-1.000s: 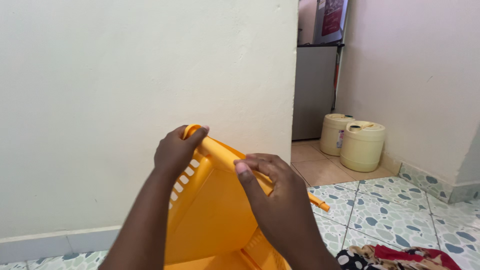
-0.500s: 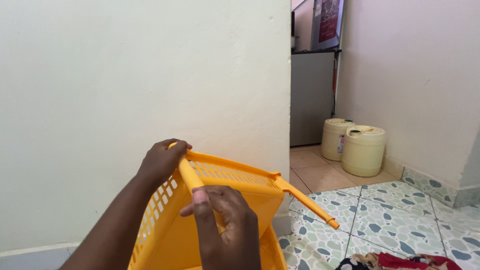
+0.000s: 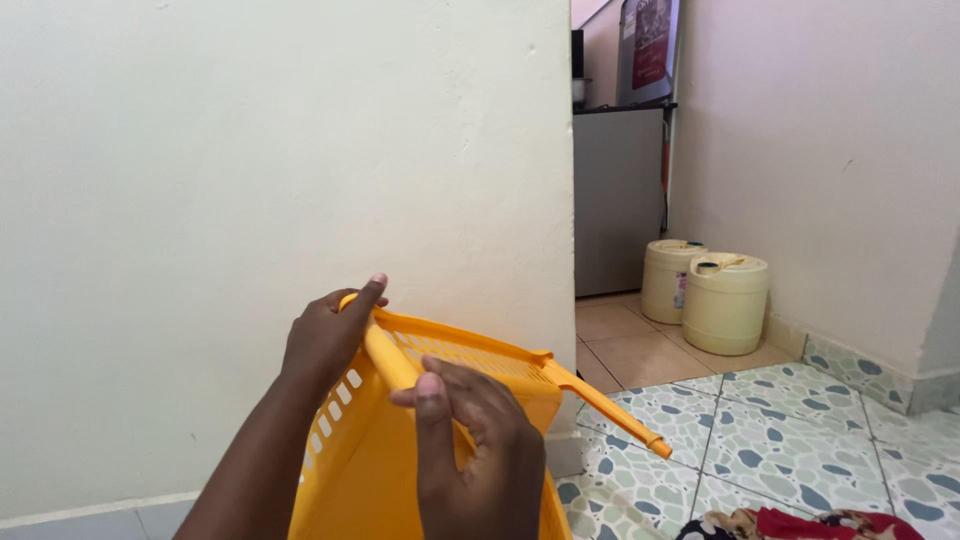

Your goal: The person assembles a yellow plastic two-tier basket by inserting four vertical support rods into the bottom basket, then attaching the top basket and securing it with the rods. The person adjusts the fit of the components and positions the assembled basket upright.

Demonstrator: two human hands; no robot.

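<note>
I hold a yellow plastic basket (image 3: 500, 368) with slotted walls up in front of me, close to a cream wall. My left hand (image 3: 325, 340) grips its far-left rim corner, thumb raised. My right hand (image 3: 475, 455) is closed around the near rim bar, fingers wrapped over it. A thin yellow handle rod (image 3: 612, 408) sticks out from the basket's right corner toward the floor.
The cream wall (image 3: 250, 200) ends at a corner by a doorway. Beyond it stand two pale yellow jerrycans (image 3: 722, 302) and a grey fridge (image 3: 618, 200). Patterned floor tiles (image 3: 780, 430) lie on the right, with colourful cloth (image 3: 800, 525) at the bottom edge.
The basket has been turned from its underside facing me to its rim and slotted wall showing. My right hand shifted onto the near rim bar; the handle rod now juts right.
</note>
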